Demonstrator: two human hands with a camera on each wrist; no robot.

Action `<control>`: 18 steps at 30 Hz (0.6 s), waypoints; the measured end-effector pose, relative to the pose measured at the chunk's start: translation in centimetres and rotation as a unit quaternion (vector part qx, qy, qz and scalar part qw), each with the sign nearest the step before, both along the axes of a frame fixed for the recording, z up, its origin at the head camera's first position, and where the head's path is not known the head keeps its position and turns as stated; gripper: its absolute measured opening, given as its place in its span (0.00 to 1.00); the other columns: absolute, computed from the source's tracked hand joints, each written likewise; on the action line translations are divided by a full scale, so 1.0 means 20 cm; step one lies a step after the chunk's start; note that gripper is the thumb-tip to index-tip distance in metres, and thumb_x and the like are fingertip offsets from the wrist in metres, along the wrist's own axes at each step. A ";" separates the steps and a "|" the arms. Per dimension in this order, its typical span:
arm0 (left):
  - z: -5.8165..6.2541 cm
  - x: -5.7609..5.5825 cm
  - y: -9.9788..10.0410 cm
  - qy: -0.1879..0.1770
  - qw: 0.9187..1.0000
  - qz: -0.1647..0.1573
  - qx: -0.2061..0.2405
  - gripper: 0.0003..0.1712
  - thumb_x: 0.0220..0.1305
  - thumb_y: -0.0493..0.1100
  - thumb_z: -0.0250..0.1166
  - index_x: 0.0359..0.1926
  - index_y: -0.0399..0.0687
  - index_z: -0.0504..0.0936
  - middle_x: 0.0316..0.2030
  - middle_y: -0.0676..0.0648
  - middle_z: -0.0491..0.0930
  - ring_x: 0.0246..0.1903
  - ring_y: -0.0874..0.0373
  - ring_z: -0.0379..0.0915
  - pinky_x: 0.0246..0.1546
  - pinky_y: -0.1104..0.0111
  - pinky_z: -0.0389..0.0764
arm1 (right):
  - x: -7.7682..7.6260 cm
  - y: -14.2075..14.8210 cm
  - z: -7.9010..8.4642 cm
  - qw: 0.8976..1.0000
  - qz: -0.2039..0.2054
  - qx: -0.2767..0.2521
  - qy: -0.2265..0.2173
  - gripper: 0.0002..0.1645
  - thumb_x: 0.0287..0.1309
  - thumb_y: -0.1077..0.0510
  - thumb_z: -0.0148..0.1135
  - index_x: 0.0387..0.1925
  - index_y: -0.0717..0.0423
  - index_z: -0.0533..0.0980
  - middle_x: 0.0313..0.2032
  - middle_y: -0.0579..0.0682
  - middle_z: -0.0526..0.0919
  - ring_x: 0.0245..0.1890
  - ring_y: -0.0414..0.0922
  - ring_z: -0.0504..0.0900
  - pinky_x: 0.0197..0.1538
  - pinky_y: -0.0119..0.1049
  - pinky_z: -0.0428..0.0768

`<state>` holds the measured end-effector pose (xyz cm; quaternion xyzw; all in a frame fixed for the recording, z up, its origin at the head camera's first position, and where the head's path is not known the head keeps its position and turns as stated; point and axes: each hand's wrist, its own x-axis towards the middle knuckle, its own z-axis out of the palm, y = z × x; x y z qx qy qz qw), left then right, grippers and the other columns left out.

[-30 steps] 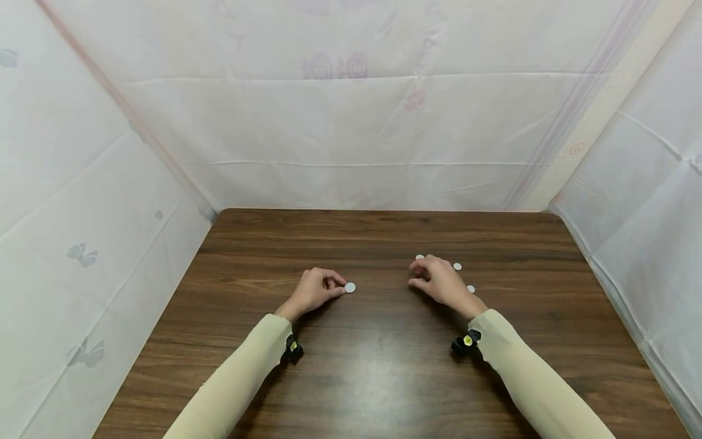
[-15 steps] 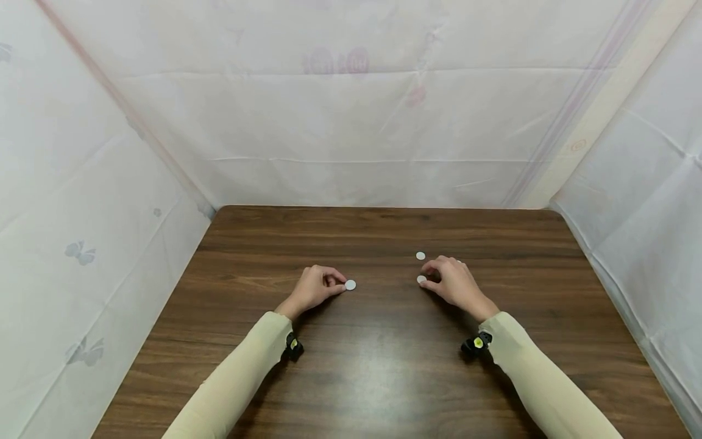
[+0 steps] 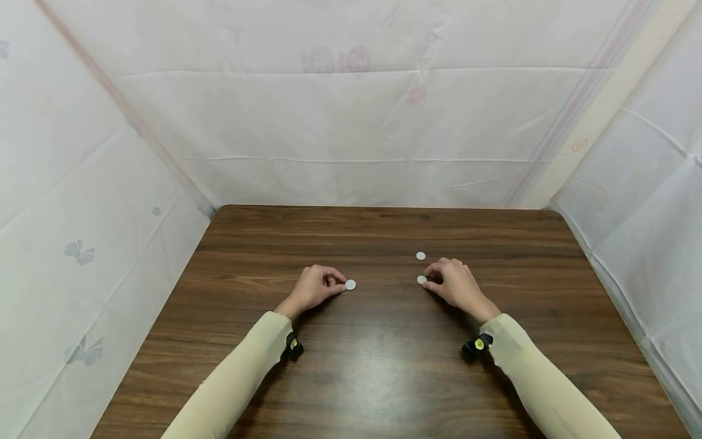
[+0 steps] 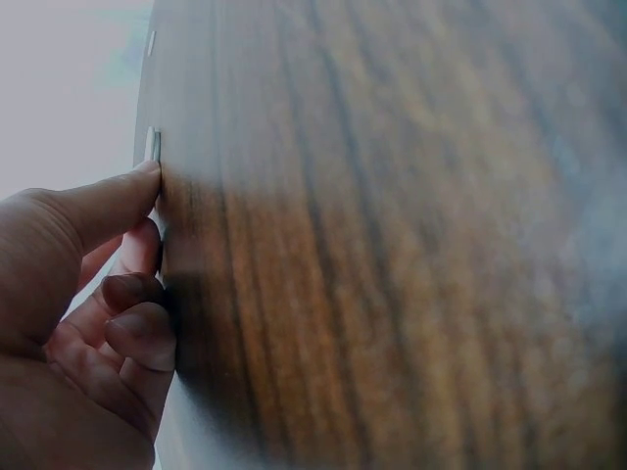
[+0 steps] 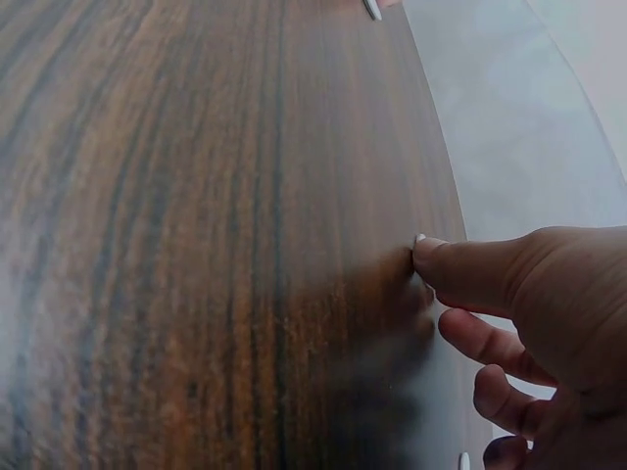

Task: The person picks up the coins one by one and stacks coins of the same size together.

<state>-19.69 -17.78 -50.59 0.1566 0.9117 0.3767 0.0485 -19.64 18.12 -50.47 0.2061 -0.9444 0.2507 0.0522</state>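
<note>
My left hand (image 3: 314, 289) rests low over the table at the middle, with thumb and index fingertip pinching the edge of a small flat white disc (image 3: 350, 285). In the left wrist view the thumb tip lies right against this disc (image 4: 152, 145). To the right, my right hand (image 3: 456, 284) pinches a second white disc (image 3: 421, 280) between thumb and index finger; the right wrist view shows only a sliver of that disc (image 5: 420, 237) past the thumb. A third white disc (image 3: 420, 256) lies farther back, apart from both hands.
The brown wood-grain table (image 3: 362, 231) ends at white patterned sheets (image 3: 351, 134) behind and at both sides. A white bit (image 3: 460, 262), mostly hidden, shows behind the right knuckles. Dark wrist cameras (image 3: 294, 347) sit at the sleeve ends.
My right hand has shifted right and taken a disc's edge, uncovering the disc farther back. Its knuckles and wrist now cover discs that showed before. My left hand stays in place.
</note>
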 end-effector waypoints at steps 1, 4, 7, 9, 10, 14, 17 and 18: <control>0.00 0.00 0.00 0.000 1.000 0.000 0.000 0.03 0.61 0.42 0.76 0.37 0.50 0.91 0.21 0.56 0.78 0.19 0.64 0.68 0.25 0.71 0.70 | 0.00 0.00 0.00 1.000 0.000 0.000 0.000 0.10 0.56 0.55 0.78 0.38 0.54 0.88 0.35 0.48 0.85 0.39 0.53 0.81 0.46 0.55 0.75; 0.00 0.00 0.00 0.000 1.000 0.000 0.001 0.03 0.61 0.42 0.77 0.36 0.50 0.91 0.21 0.56 0.78 0.20 0.64 0.68 0.25 0.70 0.70 | 0.00 0.00 0.00 1.000 0.001 -0.002 0.001 0.09 0.57 0.55 0.77 0.38 0.54 0.88 0.35 0.48 0.85 0.39 0.52 0.81 0.46 0.55 0.75; 0.00 0.00 0.00 -0.001 1.000 0.000 0.001 0.04 0.61 0.42 0.77 0.36 0.50 0.91 0.21 0.56 0.79 0.20 0.64 0.68 0.25 0.71 0.70 | 0.00 -0.01 0.00 1.000 0.002 -0.007 0.001 0.08 0.57 0.56 0.77 0.37 0.54 0.87 0.34 0.47 0.84 0.38 0.51 0.81 0.45 0.54 0.74; -0.01 0.00 0.00 -0.001 1.000 0.000 0.001 0.04 0.60 0.42 0.77 0.36 0.51 0.91 0.21 0.57 0.79 0.20 0.64 0.69 0.24 0.71 0.70 | 0.00 -0.02 0.00 1.000 0.002 -0.012 0.001 0.08 0.57 0.56 0.77 0.37 0.54 0.87 0.34 0.47 0.84 0.37 0.50 0.81 0.45 0.54 0.73; -0.01 0.00 0.00 -0.001 1.000 0.000 0.001 0.04 0.60 0.42 0.77 0.36 0.51 0.91 0.21 0.57 0.79 0.20 0.64 0.69 0.24 0.71 0.70 | 0.01 -0.02 0.01 1.000 0.001 -0.014 0.000 0.08 0.57 0.57 0.77 0.37 0.54 0.87 0.33 0.47 0.84 0.37 0.49 0.81 0.45 0.53 0.73; -0.01 0.00 -0.01 -0.002 1.000 0.000 0.003 0.04 0.60 0.42 0.77 0.36 0.50 0.91 0.21 0.57 0.79 0.19 0.64 0.69 0.24 0.71 0.70 | 0.01 -0.03 0.01 1.000 -0.004 -0.014 0.000 0.07 0.56 0.57 0.78 0.36 0.54 0.87 0.33 0.46 0.84 0.37 0.48 0.81 0.45 0.53 0.73; -0.01 0.00 -0.01 -0.002 1.000 0.000 0.004 0.04 0.60 0.42 0.77 0.36 0.50 0.91 0.21 0.57 0.79 0.19 0.64 0.69 0.24 0.71 0.69 | 0.01 -0.03 0.00 1.000 -0.006 -0.014 -0.001 0.07 0.56 0.57 0.78 0.36 0.53 0.87 0.33 0.46 0.84 0.37 0.48 0.81 0.45 0.52 0.74; -0.01 0.00 -0.01 -0.002 1.000 0.000 0.004 0.04 0.60 0.42 0.77 0.36 0.50 0.91 0.21 0.57 0.79 0.19 0.64 0.69 0.24 0.71 0.69 | 0.01 -0.03 0.00 1.000 -0.007 -0.014 -0.001 0.07 0.56 0.57 0.78 0.36 0.54 0.87 0.33 0.46 0.84 0.37 0.48 0.81 0.45 0.52 0.74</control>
